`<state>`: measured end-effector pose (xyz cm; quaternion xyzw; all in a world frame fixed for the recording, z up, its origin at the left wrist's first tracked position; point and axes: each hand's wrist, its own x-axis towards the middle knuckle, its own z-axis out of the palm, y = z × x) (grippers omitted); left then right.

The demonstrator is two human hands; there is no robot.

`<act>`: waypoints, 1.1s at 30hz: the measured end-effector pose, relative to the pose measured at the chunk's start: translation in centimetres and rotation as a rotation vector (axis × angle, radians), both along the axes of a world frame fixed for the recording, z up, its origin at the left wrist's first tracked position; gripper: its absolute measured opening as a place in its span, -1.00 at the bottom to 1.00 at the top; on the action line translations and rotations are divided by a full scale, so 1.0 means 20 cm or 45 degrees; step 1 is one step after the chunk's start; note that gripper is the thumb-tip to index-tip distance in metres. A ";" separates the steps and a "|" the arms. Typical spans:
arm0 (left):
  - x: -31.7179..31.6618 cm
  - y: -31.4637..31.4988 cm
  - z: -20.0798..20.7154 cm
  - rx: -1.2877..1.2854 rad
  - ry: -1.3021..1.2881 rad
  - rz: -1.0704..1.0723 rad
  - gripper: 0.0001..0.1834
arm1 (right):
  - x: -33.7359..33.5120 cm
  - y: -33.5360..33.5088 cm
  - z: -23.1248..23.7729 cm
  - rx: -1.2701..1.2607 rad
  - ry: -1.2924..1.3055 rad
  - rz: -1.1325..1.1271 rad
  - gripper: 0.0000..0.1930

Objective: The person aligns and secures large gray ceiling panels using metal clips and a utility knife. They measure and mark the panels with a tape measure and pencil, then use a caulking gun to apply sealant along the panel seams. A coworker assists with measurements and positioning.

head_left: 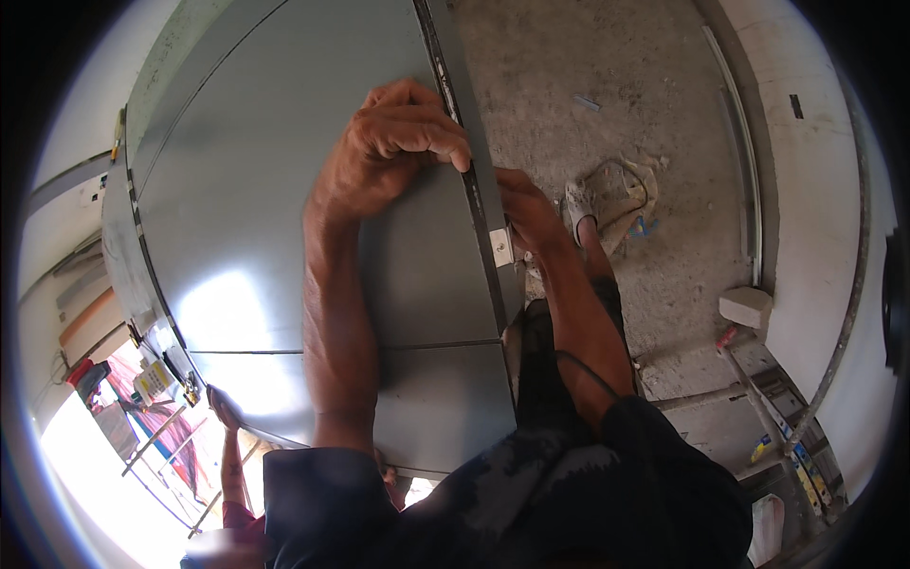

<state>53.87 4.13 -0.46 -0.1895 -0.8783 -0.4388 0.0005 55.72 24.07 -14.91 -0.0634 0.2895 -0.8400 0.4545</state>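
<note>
Left hand [403, 142]: fingers bent, tips at the long edge of the grey door [256, 142]; can't tell if it's pinching anything. Right hand [529, 216] at that edge's other side (fingers partly hidden, grip unclear), near a small metal plate [501, 247]. Door spans left and middle. Co-worker's hand [223, 408] by its far edge. Concrete floor [664, 237] right.

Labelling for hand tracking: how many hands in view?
3: the left hand at the right edge of the grey panel; the right hand just past that edge, partly hidden; another person's hand at the panel's lower left. More may be hidden behind it.
</note>
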 end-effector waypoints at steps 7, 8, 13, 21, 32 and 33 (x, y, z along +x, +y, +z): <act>0.00 0.00 0.01 -0.084 0.011 -0.057 -0.71 | 0.02 0.01 -0.05 -0.113 -0.033 0.072 -0.37; 0.00 0.00 0.01 -0.083 0.006 -0.062 -0.70 | 0.02 0.02 -0.06 -0.147 -0.028 0.079 -0.37; 0.02 0.01 -0.01 -0.114 -0.005 -0.076 -0.73 | 0.04 0.02 -0.12 -0.284 -0.072 0.141 -0.37; 0.02 0.02 0.00 -0.162 -0.008 -0.085 -0.81 | 0.08 0.01 -0.15 -0.360 -0.148 0.137 -0.39; 0.09 0.03 0.00 -0.079 0.095 -0.002 -0.81 | 0.04 -0.04 -0.08 -0.344 0.105 -0.078 -0.47; 0.08 0.03 0.00 -0.047 0.114 -0.003 -0.83 | 0.02 -0.05 -0.06 -0.389 0.127 -0.086 -0.48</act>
